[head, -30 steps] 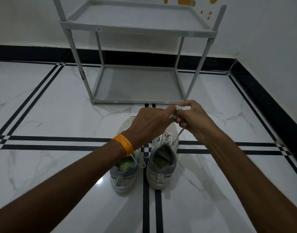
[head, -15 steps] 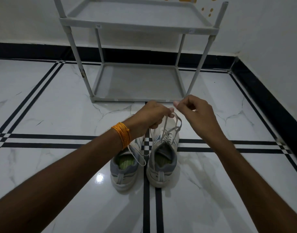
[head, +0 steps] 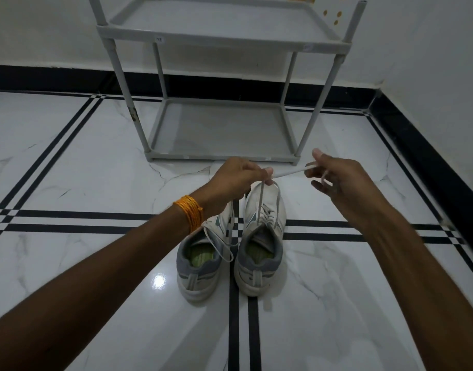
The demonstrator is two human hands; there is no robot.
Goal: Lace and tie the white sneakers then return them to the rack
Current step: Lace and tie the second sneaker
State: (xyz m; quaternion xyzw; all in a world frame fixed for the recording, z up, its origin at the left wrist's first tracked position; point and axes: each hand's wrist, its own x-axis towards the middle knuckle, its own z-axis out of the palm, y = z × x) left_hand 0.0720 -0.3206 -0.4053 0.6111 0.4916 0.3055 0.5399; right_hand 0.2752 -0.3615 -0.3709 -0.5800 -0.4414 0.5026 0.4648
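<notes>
Hands (head: pixel 236 178) (head: pixel 337 183) have parted, stretching lace (head: pixel 289 172) taut (right sneaker (head: pixel 265 223)).

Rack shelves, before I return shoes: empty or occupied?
Empty: the upper shelf and lower shelf show only bare grey surface.

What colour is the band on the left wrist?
Orange: the wrist band is a wrap of thread, clearest in the head view.
</notes>
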